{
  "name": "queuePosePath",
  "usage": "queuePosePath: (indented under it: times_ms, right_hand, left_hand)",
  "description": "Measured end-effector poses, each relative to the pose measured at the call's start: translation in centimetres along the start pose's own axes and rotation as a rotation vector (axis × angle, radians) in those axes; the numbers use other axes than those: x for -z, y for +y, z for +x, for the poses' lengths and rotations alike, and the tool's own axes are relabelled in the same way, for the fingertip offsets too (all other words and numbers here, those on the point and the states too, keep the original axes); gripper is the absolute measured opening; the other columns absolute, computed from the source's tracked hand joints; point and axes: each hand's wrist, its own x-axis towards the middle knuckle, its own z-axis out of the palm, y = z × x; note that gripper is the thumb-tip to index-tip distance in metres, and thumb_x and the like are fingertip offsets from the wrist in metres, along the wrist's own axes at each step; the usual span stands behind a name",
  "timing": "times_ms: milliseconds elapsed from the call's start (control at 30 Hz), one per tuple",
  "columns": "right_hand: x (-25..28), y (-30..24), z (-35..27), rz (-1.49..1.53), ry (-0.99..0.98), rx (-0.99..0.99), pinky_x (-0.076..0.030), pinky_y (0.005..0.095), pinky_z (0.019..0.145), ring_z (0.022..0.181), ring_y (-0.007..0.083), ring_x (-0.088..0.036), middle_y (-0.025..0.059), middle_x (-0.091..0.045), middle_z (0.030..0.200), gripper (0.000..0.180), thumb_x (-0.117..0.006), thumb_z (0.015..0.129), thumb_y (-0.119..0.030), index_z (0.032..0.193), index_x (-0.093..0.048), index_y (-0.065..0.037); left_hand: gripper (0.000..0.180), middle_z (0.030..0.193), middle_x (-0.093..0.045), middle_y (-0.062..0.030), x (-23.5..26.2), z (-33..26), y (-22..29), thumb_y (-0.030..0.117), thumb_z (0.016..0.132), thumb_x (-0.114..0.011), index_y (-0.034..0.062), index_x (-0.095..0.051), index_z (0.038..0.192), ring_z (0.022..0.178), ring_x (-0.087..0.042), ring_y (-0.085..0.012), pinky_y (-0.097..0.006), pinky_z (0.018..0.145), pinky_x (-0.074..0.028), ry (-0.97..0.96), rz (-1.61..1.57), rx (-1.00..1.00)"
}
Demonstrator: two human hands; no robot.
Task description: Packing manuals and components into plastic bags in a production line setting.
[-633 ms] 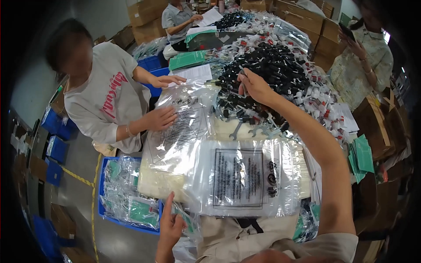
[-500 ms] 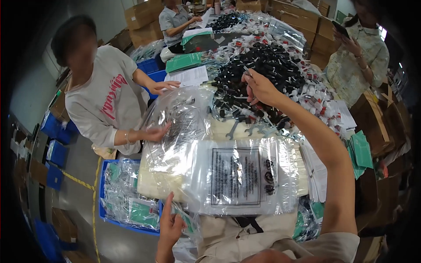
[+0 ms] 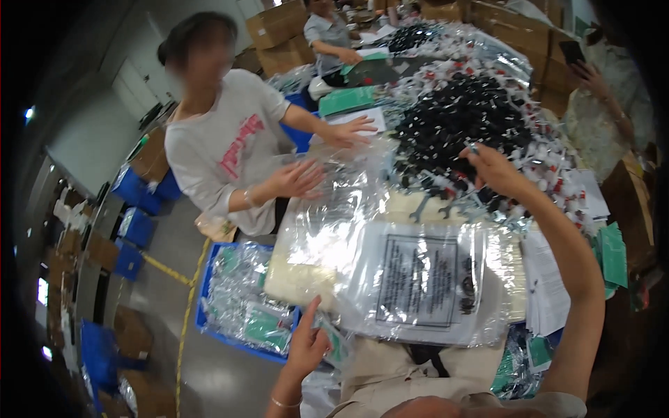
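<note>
My right hand (image 3: 490, 169) reaches far over the table into a big heap of small black parts (image 3: 463, 118), fingers pinched on one small piece. Down at the near table edge, my left hand (image 3: 308, 343) rests with fingers apart against a packet of green-and-clear bagged items (image 3: 336, 343). Between my arms lies a stack of clear plastic bags with a printed label (image 3: 418, 282). A few metal wrenches (image 3: 426, 203) lie beyond the bags.
A person in a grey shirt (image 3: 223, 150) stands at the left, both hands over clear bags (image 3: 327, 209). A blue bin of bagged items (image 3: 244, 306) sits on the floor. Papers (image 3: 550, 279), green cards (image 3: 613, 254), cardboard boxes (image 3: 279, 24) and other workers surround the table.
The view has shifted slightly. My right hand has stayed at the black heap. The co-worker's hands moved across the clear bags. My left hand stays low at the table edge.
</note>
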Motion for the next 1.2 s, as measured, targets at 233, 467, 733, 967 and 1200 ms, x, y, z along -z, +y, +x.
queuePosePath:
  times_ms: [233,467,733,967,1200]
  right_hand:
    - [-4.5,5.0,3.1,-0.629,0.052,0.074,-0.049,0.0512,0.071,0.082,0.0446,-0.061,0.0283,-0.062,0.083,0.031,-0.051,0.09,-0.027,0.095,-0.051,0.004]
    - [-5.2,4.3,2.4,-0.716,0.013,0.054,-0.049,0.0499,0.07,0.079,0.0425,-0.062,0.0259,-0.063,0.081,0.038,-0.059,0.085,-0.025,0.099,-0.04,0.004]
    - [-4.5,6.0,1.8,-0.814,0.011,0.128,-0.051,0.0487,0.065,0.074,0.0414,-0.063,0.0233,-0.064,0.077,0.036,-0.056,0.086,-0.028,0.098,-0.041,0.003]
    - [-7.3,2.5,0.9,-0.778,0.072,0.242,-0.049,0.0495,0.061,0.064,0.0377,-0.063,0.0202,-0.063,0.069,0.034,-0.053,0.081,-0.025,0.099,-0.045,0.003]
    - [-10.5,4.9,2.8,-1.122,-0.098,0.26,-0.05,0.0424,0.058,0.069,0.0321,-0.065,0.0155,-0.064,0.074,0.047,-0.057,0.079,-0.027,0.113,-0.045,0.004]
  left_hand:
    - [0.066,0.079,-0.061,-0.006,0.5,-0.6,1.1,-0.009,0.081,-0.039,0.0056,-0.025,0.144,0.052,-0.052,-0.0062,-0.021,0.049,-0.045,0.095,0.025,-0.076]
    - [0.065,0.119,-0.052,-0.0135,1.3,-0.8,0.8,-0.007,0.081,-0.039,0.0014,-0.023,0.144,0.055,-0.052,-0.008,-0.023,0.051,-0.046,0.116,0.019,-0.069]
    - [0.065,0.123,-0.051,-0.0144,1.8,-0.8,-0.8,-0.008,0.081,-0.039,0.0022,-0.025,0.143,0.055,-0.054,-0.0088,-0.023,0.05,-0.047,0.107,0.06,-0.076]
    - [0.066,0.103,-0.061,-0.0083,2.0,-1.0,-0.2,-0.01,0.079,-0.037,0.0057,-0.028,0.143,0.051,-0.051,-0.0067,-0.022,0.047,-0.045,0.18,0.053,-0.07]
    - [0.063,0.137,-0.042,-0.0225,4.7,-2.8,0.9,-0.006,0.08,-0.042,0.0015,-0.029,0.141,0.073,-0.062,-0.0194,-0.029,0.064,-0.049,0.267,0.459,-0.057]
